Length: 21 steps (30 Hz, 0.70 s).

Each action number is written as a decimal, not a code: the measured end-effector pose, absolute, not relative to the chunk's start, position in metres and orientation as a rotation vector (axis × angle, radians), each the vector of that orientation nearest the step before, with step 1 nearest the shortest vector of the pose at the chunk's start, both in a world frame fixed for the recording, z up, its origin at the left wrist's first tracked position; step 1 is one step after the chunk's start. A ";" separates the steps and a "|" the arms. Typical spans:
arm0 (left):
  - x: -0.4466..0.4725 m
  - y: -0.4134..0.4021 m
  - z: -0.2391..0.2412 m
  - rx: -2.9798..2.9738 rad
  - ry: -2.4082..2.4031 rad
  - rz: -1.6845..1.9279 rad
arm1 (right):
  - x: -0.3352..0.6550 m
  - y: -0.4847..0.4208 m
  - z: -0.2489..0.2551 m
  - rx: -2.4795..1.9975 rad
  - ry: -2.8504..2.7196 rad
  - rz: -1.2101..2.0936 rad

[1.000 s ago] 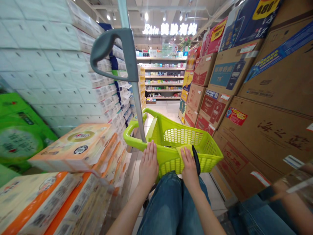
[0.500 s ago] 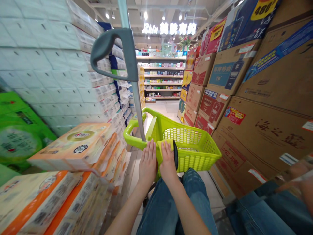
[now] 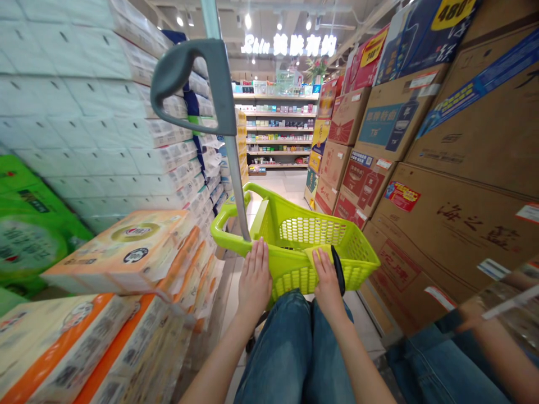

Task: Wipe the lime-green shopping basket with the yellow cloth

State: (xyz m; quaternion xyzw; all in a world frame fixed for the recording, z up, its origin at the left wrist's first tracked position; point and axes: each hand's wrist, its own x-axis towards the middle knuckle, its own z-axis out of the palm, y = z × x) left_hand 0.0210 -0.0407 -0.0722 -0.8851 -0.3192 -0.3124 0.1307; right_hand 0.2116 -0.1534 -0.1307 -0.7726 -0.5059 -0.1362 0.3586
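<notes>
A lime-green shopping basket (image 3: 349, 247) on wheels stands in the aisle just in front of my knees. Its grey pull handle (image 3: 191, 73) rises on a metal pole at the left. My left hand (image 3: 254, 278) lies flat on the near rim beside the pole, fingers stretched out. My right hand (image 3: 326, 278) rests flat on a yellow-green cloth (image 3: 314, 253) draped over the near rim, next to the black folded carry handle (image 3: 338, 269). The inside of the basket shows nothing else.
Stacked tissue packs in orange wrap (image 3: 126, 247) and white wrap (image 3: 84, 123) line the left. Cardboard cartons (image 3: 455, 224) tower on the right. Green packs (image 3: 29, 224) sit far left. Another person's arm (image 3: 501, 348) and jeans show at the lower right. Shelves (image 3: 278, 134) close the aisle's far end.
My right hand slid left along the rim with the cloth, close to my left hand, then back right to near the black handle. The left hand stayed put.
</notes>
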 end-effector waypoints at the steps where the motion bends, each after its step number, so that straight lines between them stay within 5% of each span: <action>1: 0.021 -0.041 -0.072 -2.572 -0.927 -0.913 | 0.222 -0.160 -0.135 -2.020 -1.294 -0.362; 9: 0.019 -0.041 -0.070 -2.578 -0.925 -0.892 | 0.197 -0.134 -0.130 -2.060 -1.000 -0.262; 21: 0.016 -0.041 -0.068 -2.574 -0.908 -0.840 | 0.132 -0.103 -0.090 -1.750 -1.420 -0.058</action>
